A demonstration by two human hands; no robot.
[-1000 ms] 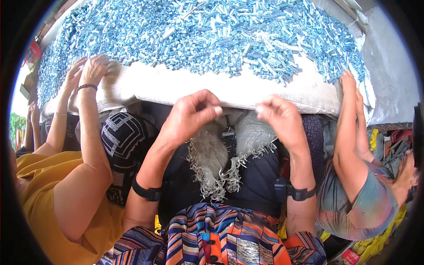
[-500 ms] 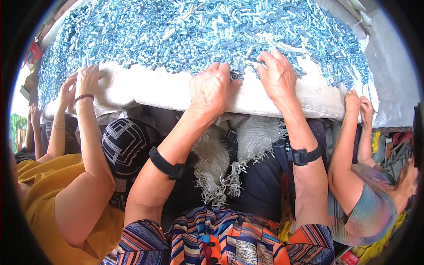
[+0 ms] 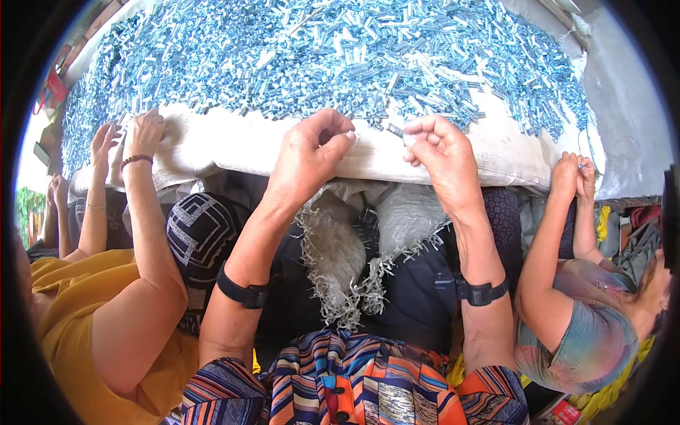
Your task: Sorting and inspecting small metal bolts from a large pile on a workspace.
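A wide heap of small shiny blue-silver tubes (image 3: 283, 64), some short and some longer, spreads over a white woven cloth (image 3: 382, 161). At its near edge, my right hand (image 3: 446, 159) pinches a short dark-striped tube (image 3: 394, 130) between thumb and fingers, its end pointing toward my other hand. My left hand (image 3: 301, 156) is closed, thumb pressed to the forefinger, over the bare strip of cloth; whatever lies in that pinch is too small to make out. A narrow gap separates the two hands.
At left, a co-worker in a mustard top (image 3: 106, 297) has hands (image 3: 145, 134) at the heap's edge. Another person's hands (image 3: 570, 173) work at the right corner. Frayed grey sacking (image 3: 333, 248) hangs below the cloth's front edge. A black patterned cloth (image 3: 202, 234) lies left of my arm.
My left hand has moved left and turned into a thumb-and-finger pinch. My right hand has drawn back from the heap with a short tube now showing in its fingers.
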